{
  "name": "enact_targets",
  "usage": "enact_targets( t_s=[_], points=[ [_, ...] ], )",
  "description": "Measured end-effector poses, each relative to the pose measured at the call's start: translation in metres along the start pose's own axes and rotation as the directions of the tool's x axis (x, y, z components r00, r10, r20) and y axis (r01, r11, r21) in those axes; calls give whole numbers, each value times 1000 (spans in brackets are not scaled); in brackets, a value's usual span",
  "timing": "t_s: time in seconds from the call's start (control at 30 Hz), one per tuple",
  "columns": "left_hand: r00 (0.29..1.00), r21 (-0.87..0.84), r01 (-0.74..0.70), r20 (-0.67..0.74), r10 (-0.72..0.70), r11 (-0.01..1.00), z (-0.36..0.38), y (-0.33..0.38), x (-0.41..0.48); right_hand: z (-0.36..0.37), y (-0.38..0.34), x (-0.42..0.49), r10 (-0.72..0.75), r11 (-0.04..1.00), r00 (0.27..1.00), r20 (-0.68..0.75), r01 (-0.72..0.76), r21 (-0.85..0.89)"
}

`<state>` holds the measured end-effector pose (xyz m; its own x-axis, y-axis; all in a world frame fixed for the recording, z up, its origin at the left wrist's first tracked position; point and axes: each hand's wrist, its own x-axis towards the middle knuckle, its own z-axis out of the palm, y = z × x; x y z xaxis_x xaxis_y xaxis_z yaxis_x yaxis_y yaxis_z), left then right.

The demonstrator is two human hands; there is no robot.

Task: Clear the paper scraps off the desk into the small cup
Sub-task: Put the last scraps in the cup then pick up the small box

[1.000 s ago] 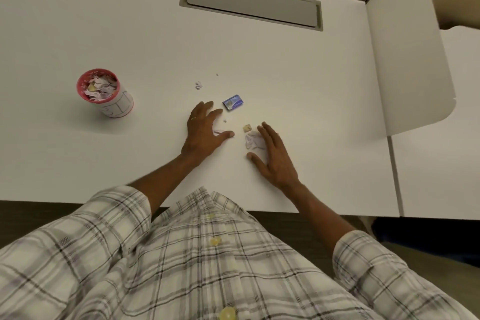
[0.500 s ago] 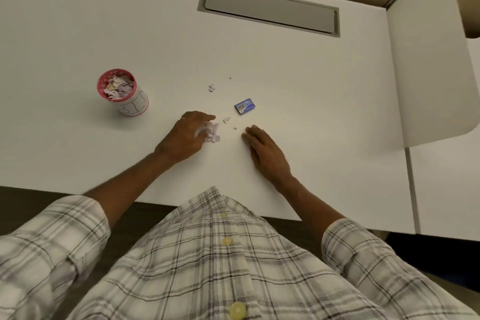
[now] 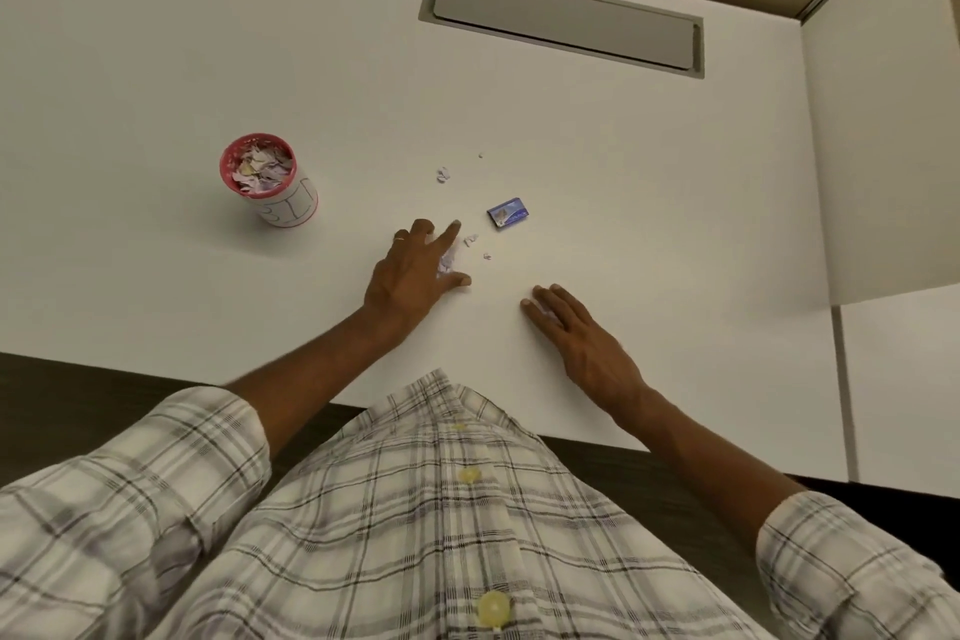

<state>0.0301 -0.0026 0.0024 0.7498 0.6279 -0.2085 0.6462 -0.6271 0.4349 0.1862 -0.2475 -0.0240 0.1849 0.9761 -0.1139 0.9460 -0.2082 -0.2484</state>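
Note:
A small cup [image 3: 288, 208] with a red rim stands at the left of the white desk [image 3: 156, 68], filled with paper scraps. My left hand [image 3: 410, 270] rests on the desk right of it and holds a wad of scraps [image 3: 447, 263] between palm, thumb and fingers, with the index finger stretched out. Loose scraps lie just past that fingertip [image 3: 471, 239], beside it [image 3: 487, 256] and farther back [image 3: 442, 174]. A small blue card [image 3: 509, 212] lies among them. My right hand [image 3: 576, 327] lies flat, fingers straight, near the front edge.
A grey cable hatch [image 3: 566, 18] is set into the back of the desk. A white divider panel [image 3: 883, 120] rises at the right, with another desk surface [image 3: 904, 379] beyond it. My plaid shirt fills the lower view.
The scrap wad went from beside my right hand into my left hand. My left index finger has now stretched out, and my right hand has drawn back toward the front edge.

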Motion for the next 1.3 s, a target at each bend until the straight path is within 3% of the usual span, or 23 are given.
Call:
enact_targets(
  t_s=[0.1,0.2,0.4,0.5,0.57,0.63,0.73,0.83,0.9,1.07,1.2,1.3],
  points=[
    [999,-234,36,22,-32,972,4,-1,-1,0,-7,4,18,1000,1000,-15,-18,9],
    [998,-168,-47,-47,39,985,8,-5,-4,-3,-9,12,66,998,996,-61,-65,24],
    [989,24,-149,7,149,989,9,-15,-4,-16,-18,41,159,987,979,-127,-155,38],
    [990,-97,-128,49,133,987,2,-18,-3,-23,-25,58,207,977,968,-143,-196,86],
    [990,-201,-137,-34,133,970,-7,-18,-2,-29,-30,69,263,958,952,-154,-240,154],
    [989,-296,-122,-118,91,947,-18,-19,-2,-35,-34,81,405,884,902,-147,-346,314],
    [973,-363,-102,-232,16,926,-47,-18,-6,-44,-42,102,628,583,778,11,-480,655],
    [939,-422,-120,-342,-35,898,-83,-25,-6,-54,-52,123,669,240,718,192,-453,859],
    [912,-449,-142,-406,-60,882,-110,-38,-4,-64,-64,140,616,126,748,247,-403,907],
    [850,-375,-75,-508,-137,924,-165,-88,-2,-92,-113,194,468,0,855,223,-251,968],
    [870,-265,36,-466,-161,963,-172,-116,2,-109,-157,242,423,0,892,162,-178,984],
    [894,-258,99,-400,-200,961,-167,-125,5,-115,-185,273,415,86,902,116,-166,982]
  ],
)
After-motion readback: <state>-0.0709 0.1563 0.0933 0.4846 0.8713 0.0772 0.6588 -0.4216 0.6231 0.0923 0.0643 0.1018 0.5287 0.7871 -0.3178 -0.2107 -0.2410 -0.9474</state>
